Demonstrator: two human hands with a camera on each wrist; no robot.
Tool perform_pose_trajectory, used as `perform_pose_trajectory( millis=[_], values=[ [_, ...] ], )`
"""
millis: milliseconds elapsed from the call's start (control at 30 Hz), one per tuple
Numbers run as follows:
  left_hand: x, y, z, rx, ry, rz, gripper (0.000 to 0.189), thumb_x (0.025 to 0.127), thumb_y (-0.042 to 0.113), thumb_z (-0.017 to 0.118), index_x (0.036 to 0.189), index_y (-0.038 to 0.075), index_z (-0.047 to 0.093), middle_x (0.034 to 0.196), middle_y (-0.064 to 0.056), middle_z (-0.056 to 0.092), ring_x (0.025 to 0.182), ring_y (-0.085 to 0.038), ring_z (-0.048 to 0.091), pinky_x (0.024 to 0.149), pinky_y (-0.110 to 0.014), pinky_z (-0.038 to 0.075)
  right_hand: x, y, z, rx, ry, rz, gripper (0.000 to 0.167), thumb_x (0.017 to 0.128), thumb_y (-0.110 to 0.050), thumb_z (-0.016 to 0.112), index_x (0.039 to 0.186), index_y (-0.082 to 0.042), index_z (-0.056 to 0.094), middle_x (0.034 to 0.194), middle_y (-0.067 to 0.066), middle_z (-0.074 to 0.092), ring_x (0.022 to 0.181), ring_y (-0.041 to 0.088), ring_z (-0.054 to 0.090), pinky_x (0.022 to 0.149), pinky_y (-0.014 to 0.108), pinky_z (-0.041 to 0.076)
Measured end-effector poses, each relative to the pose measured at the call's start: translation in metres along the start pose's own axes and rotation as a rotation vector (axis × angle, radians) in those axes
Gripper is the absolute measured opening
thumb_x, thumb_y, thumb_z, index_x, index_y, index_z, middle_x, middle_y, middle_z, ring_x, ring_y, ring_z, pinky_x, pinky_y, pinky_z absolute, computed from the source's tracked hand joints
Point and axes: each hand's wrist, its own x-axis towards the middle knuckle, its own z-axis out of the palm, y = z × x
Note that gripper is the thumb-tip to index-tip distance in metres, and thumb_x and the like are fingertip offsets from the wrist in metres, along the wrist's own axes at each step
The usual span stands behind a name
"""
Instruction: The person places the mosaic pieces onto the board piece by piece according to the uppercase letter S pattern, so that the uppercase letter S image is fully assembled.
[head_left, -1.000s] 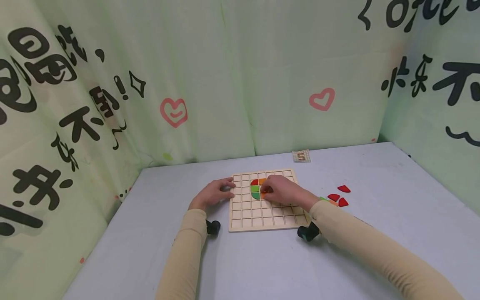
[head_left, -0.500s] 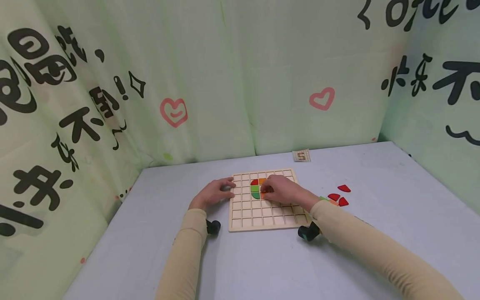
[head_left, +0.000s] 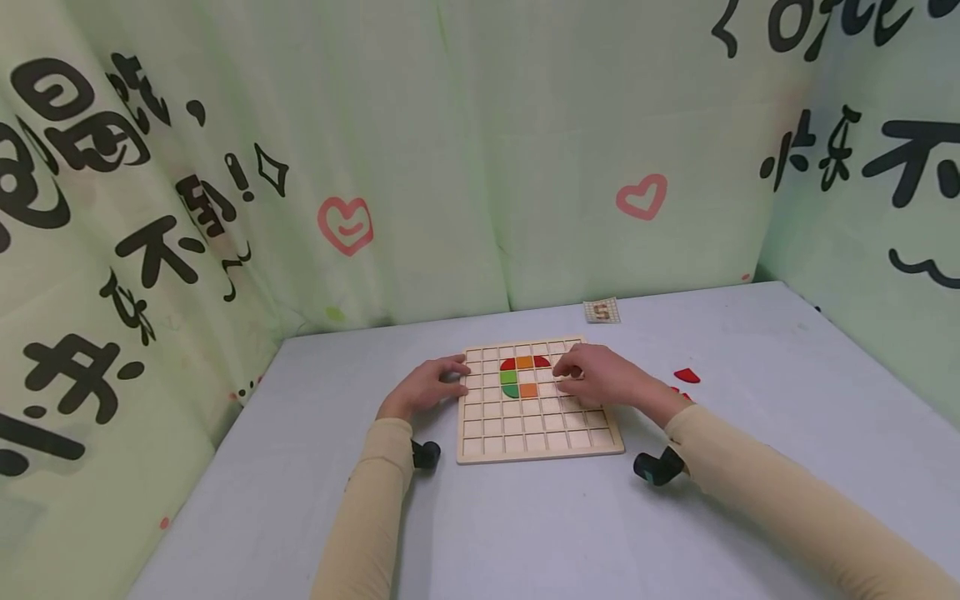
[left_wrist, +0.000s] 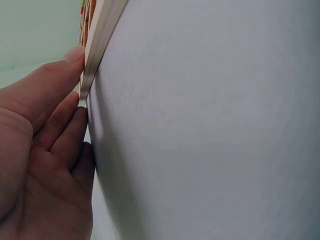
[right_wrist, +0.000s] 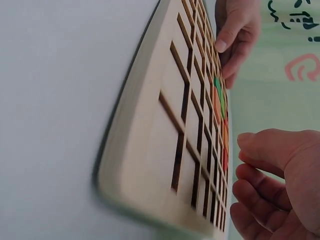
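A wooden grid board (head_left: 540,443) lies on the table, with colored pieces set in its upper middle cells. The top row there holds a red rounded piece (head_left: 508,364), an orange square (head_left: 524,362) and another red piece (head_left: 542,362). Below sit a light green square (head_left: 508,377), a dark green rounded piece (head_left: 510,391) and a second orange square (head_left: 528,390). My left hand (head_left: 427,388) touches the board's left edge, its thumb (left_wrist: 74,56) at the top and fingers extended along the side. Over the board's right part, my right hand (head_left: 602,375) hovers, fingers loosely bent, nothing visible in them.
Right of the board lies a loose red piece (head_left: 687,376), with more red partly hidden behind my right wrist. A small patterned card (head_left: 602,311) rests at the table's back edge. Light green curtains (head_left: 480,208) with writing and hearts surround the table (head_left: 300,467).
My right hand has moved right, away from the colored pieces, uncovering the top right red piece and the lower orange square. The left hand stays at the board's edge.
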Motion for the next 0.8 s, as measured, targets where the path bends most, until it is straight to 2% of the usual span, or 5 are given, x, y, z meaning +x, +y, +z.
perform_pose_trajectory(
  millis=[167, 333, 533, 800],
  values=[
    [-0.002, 0.002, -0.001, -0.013, 0.004, -0.005, 0.033, 0.090, 0.021, 0.071, 0.122, 0.014, 0.068, 0.151, 0.003, 0.043, 0.145, -0.024, 0.028, 0.117, -0.044, 0.024, -0.018, 0.016, -0.010, 0.008, 0.015, 0.020, 0.024, 0.091, -0.016, 0.067, 0.110, -0.004, 0.070, 0.098, 0.002, 0.062, 0.090, 0.019, 0.058, 0.080, 0.037, 0.052],
    [-0.002, 0.002, 0.000, -0.023, 0.004, -0.011, 0.033, 0.089, 0.020, 0.072, 0.122, 0.014, 0.069, 0.151, 0.004, 0.044, 0.145, -0.023, 0.028, 0.117, -0.044, 0.024, -0.035, 0.031, -0.022, 0.005, 0.022, 0.036, 0.027, 0.091, -0.017, 0.067, 0.113, -0.001, 0.069, 0.101, 0.006, 0.064, 0.095, 0.023, 0.060, 0.084, 0.042, 0.052],
    [-0.003, 0.003, 0.000, -0.025, 0.006, -0.018, 0.034, 0.089, 0.021, 0.072, 0.122, 0.014, 0.068, 0.151, 0.004, 0.043, 0.145, -0.024, 0.027, 0.117, -0.045, 0.024, -0.049, 0.048, -0.036, -0.010, 0.012, 0.115, 0.033, 0.091, -0.019, 0.068, 0.118, 0.000, 0.066, 0.107, 0.011, 0.065, 0.098, 0.028, 0.060, 0.086, 0.046, 0.052],
    [-0.003, 0.004, 0.001, -0.033, 0.009, -0.024, 0.035, 0.089, 0.021, 0.072, 0.123, 0.014, 0.068, 0.152, 0.004, 0.043, 0.146, -0.024, 0.027, 0.117, -0.045, 0.024, -0.061, 0.079, -0.043, -0.011, 0.020, 0.211, 0.037, 0.090, -0.020, 0.068, 0.118, 0.003, 0.064, 0.105, 0.013, 0.064, 0.094, 0.027, 0.058, 0.081, 0.043, 0.055]
  ],
)
